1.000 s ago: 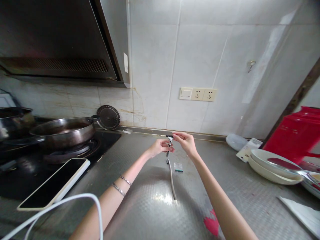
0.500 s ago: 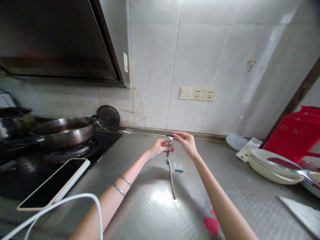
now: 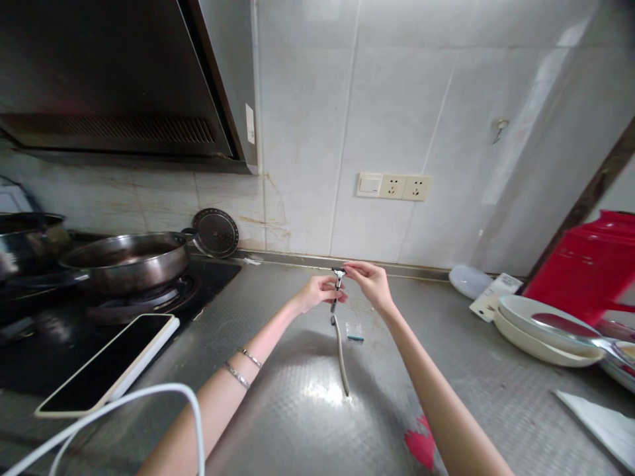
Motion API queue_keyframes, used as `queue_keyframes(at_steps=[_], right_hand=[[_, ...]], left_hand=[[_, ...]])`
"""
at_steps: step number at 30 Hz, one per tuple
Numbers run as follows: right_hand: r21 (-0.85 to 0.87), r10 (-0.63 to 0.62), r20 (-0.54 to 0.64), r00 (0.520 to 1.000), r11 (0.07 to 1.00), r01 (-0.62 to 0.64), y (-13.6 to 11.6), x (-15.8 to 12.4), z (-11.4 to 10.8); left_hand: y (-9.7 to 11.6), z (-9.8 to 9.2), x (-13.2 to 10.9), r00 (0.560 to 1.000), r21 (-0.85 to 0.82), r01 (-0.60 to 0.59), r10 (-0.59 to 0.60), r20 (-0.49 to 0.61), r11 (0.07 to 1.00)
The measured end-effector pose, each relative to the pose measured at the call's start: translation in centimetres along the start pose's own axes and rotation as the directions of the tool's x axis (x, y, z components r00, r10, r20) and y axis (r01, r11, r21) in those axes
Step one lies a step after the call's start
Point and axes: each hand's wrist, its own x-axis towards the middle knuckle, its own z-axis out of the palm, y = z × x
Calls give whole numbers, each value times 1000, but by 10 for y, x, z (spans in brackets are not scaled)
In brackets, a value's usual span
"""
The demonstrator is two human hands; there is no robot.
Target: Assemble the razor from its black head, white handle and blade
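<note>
Over the counter, my left hand [image 3: 317, 294] is closed around the thin handle of a small razor [image 3: 338, 280], which has a dark crosswise head and a silver neck. Thumb and fingers of my right hand [image 3: 370, 281] pinch the right end of the razor's head. Below the hands lies a slim grey stick with a dark head [image 3: 340, 357], perhaps a toothbrush. Just right of it is a small clear case with a teal edge [image 3: 354, 332].
On the left, a phone [image 3: 104, 367] lies by the stove's edge, with a white cable [image 3: 143, 390] looping in front. A steel pan [image 3: 133, 264] sits on the burner. Stacked dishes [image 3: 546, 337] and a red container [image 3: 585, 271] stand at right. Wall sockets [image 3: 404, 187] are behind.
</note>
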Motion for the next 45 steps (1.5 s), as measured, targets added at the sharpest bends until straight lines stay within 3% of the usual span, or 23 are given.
queue_keyframes(at_steps=[17,34,39,43,45], right_hand=[[-151,-89,18,996,984,91,-11,-2,-4],[43,27,23,999,999,-28,-17,2,-10],[25,102,7,995,994,-102,-16,4,-17],[-121,248,-22,969,961,-249,-12,6,-24],[-218,340,33,940,920,-325,-12,5,-26]], left_hand=[[-3,21,-4,996,-79,-60,55,-68,995],[12,21,-1,994,-7,-12,11,-109,1000],[14,16,1,990,-3,-16,16,-142,1000],[17,11,2,979,24,-3,8,-204,1000],[16,8,4,972,2,-4,5,-234,1000]])
